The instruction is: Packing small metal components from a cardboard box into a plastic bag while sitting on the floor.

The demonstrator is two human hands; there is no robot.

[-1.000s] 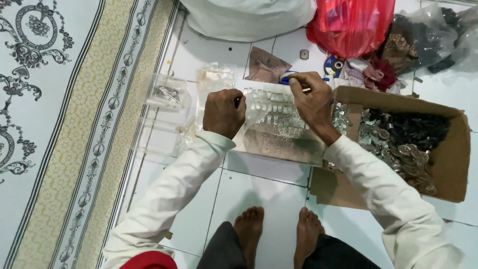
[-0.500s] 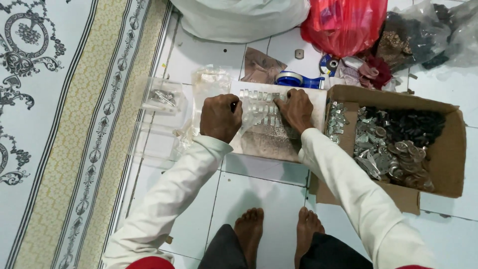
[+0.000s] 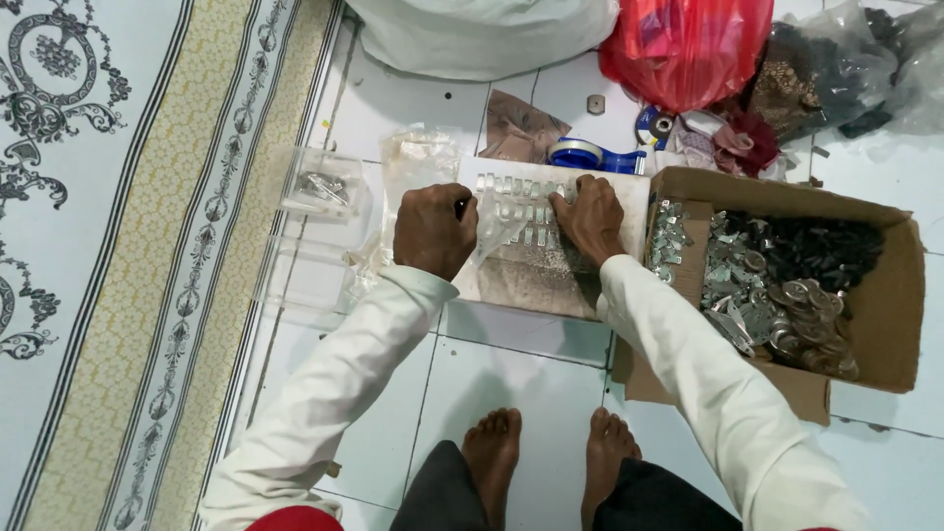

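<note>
Biggest first: patterned carpet (image 3: pixel 118 246) fills your left side, white tiled floor (image 3: pixel 521 364) under everything else. Your bare feet (image 3: pixel 546 462) sit at the bottom centre.

Far edge: a white sack (image 3: pixel 482 34), a red plastic bag (image 3: pixel 688 44) beside it, clear bags of dark stuff (image 3: pixel 836 69) at the far right.

Cardboard box (image 3: pixel 885 324) on your right, open top, holding a pile of small silvery metal parts (image 3: pixel 767 305) with darker pieces behind them. A few metal parts lie on the box's near-left flap.

Centre, between your hands: a flat white board (image 3: pixel 531 280) on the floor, touching the box's left side. On it, rows of small clear pieces (image 3: pixel 516 202) under a sheet of clear film.

Left of the board: clear plastic trays (image 3: pixel 320 192), one holding a few metal bits, and a crumpled clear bag (image 3: pixel 423 152).

Behind the board: a blue tape dispenser (image 3: pixel 590 155), a small blue-yellow reel just right of it.

Your left hand (image 3: pixel 433 231) is closed in a fist at the board's left edge, gripping the film where it bunches; a dark thing shows at the thumb, can't tell what. Your right hand (image 3: pixel 590 218) lies palm down, fingers together, pressing on the clear pieces at the board's right half. Not pinching anything that I can see.
</note>
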